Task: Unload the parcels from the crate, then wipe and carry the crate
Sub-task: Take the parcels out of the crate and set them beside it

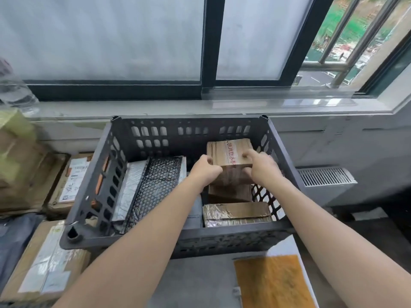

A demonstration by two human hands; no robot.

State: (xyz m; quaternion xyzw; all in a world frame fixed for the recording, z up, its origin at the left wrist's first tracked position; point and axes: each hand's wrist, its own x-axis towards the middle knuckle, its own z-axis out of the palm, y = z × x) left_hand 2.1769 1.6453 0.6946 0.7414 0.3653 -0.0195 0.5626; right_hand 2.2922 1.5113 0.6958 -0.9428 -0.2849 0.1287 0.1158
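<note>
A dark grey slotted crate (pixel 191 237) stands below the window. Inside its right half, a brown taped cardboard parcel (pixel 229 152) with red print is tilted up. My left hand (pixel 205 168) grips its left edge and my right hand (pixel 259 166) grips its right edge. Under it lies another brown box (pixel 231 193), and a flat taped box (pixel 236 213) sits nearer the front wall. In the crate's left half lean a black bubble mailer (pixel 158 185) and a silver mailer (pixel 129 185).
Cardboard parcels (pixel 49 258) are stacked on the left beside the crate, with more boxes (pixel 69 181) behind them. An orange cloth (pixel 273 283) lies on a white sheet at front right. A white vent unit (pixel 327 177) sits to the right, under the window sill (pixel 222 106).
</note>
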